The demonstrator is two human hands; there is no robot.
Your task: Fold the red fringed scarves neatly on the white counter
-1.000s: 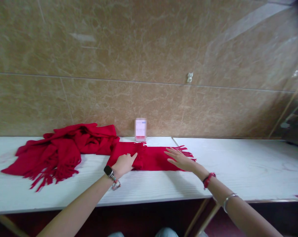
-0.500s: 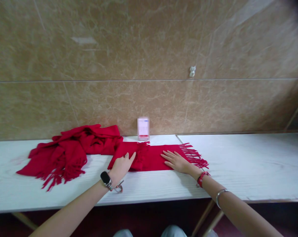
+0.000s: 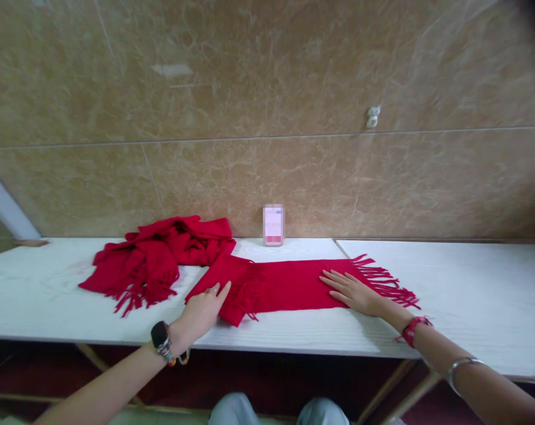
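A red fringed scarf point(image 3: 294, 285) lies lengthwise on the white table, its right-hand fringe spread out. At its left end the cloth is folded over, with more tassels showing on top of the fold. My left hand point(image 3: 199, 313), with a watch on the wrist, is closed on this folded end; its curled fingers are partly hidden. Farther right, my right hand point(image 3: 354, 292) rests flat on the scarf near the fringe, fingers stretched out. Behind my left hand, a heap of crumpled red fringed cloth point(image 3: 161, 251) touches or joins the scarf; I cannot tell which.
A phone-like upright object point(image 3: 273, 225) with a blurred face leans by the tiled wall point(image 3: 258, 171). A small white cat figure point(image 3: 372, 117) is on the wall. The white table point(image 3: 471, 295) has a seam right of the phone-like object; its front edge is before my knees.
My hands have moved farther apart, the left one leftward and toward me. The scarf stretches longer and its folded left end has shifted toward me. The camera view has turned slightly.
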